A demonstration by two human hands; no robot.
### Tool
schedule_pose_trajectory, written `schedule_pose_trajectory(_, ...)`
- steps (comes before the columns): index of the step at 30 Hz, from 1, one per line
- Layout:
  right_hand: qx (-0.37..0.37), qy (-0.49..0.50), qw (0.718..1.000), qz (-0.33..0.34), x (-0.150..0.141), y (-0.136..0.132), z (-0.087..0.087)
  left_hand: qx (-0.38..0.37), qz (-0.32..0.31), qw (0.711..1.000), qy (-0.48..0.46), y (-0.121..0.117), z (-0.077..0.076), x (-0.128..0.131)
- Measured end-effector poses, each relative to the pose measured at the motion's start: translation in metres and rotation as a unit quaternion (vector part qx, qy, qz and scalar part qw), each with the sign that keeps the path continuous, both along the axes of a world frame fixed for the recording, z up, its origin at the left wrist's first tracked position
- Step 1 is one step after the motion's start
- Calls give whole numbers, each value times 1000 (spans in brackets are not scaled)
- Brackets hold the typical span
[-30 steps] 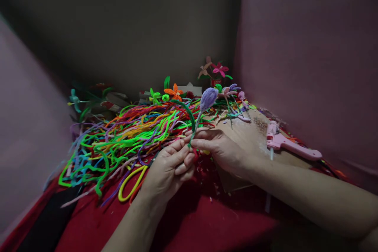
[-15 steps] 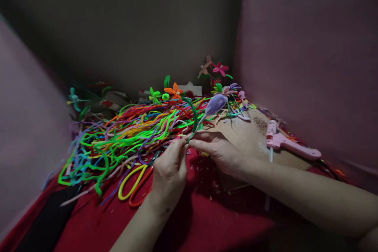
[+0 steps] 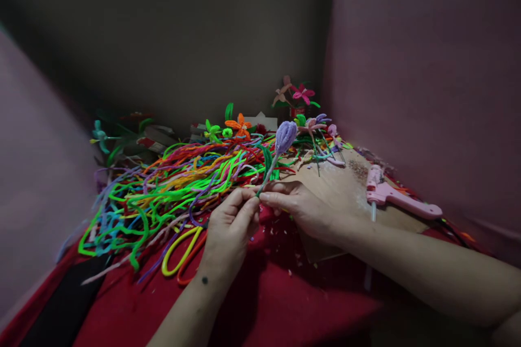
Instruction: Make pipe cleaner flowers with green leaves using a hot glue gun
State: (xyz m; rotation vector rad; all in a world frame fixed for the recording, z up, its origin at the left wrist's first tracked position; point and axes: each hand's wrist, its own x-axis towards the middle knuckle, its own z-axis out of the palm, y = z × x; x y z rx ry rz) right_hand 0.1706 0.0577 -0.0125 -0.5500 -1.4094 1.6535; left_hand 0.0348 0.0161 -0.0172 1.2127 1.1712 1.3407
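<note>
A purple pipe-cleaner flower bud (image 3: 285, 136) stands on a thin stem with a dark green pipe cleaner (image 3: 267, 161) beside it. My left hand (image 3: 230, 226) pinches the bottom of the stem with thumb and fingers closed. Meeting it from the right, my right hand (image 3: 300, 207) pinches the same stem, fingers pressed together. Both hands hover over the red cloth (image 3: 285, 303), just in front of a big heap of coloured pipe cleaners (image 3: 175, 184).
A pink glue gun (image 3: 396, 199) lies on a brown cardboard sheet (image 3: 345, 190) at the right. Finished pipe-cleaner flowers, orange (image 3: 240, 126) and pink (image 3: 303, 94), stand at the back. Yellow-handled scissors (image 3: 183, 252) lie left of my left hand. Walls close in on both sides.
The purple bud tilted right, then swung back upright. The green pipe cleaner's tall arc has come down close to the stem. My left hand turned and shifted its pinch.
</note>
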Motion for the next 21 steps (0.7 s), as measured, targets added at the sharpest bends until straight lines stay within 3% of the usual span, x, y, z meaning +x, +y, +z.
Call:
schedule_pose_trajectory(10, -37, 26, 999, 14, 0, 1, -2, -80, -60, 988, -113, 0, 8, 0)
schedule_pose_trajectory(15, -74, 36, 997, -2, 0, 0, -2, -103, -74, 983, -134, 0, 9, 1)
schedule_pose_trajectory(21, -69, 48, 996, -13, 0, 1, -7, -97, -77, 986, -110, -1, 10, 2)
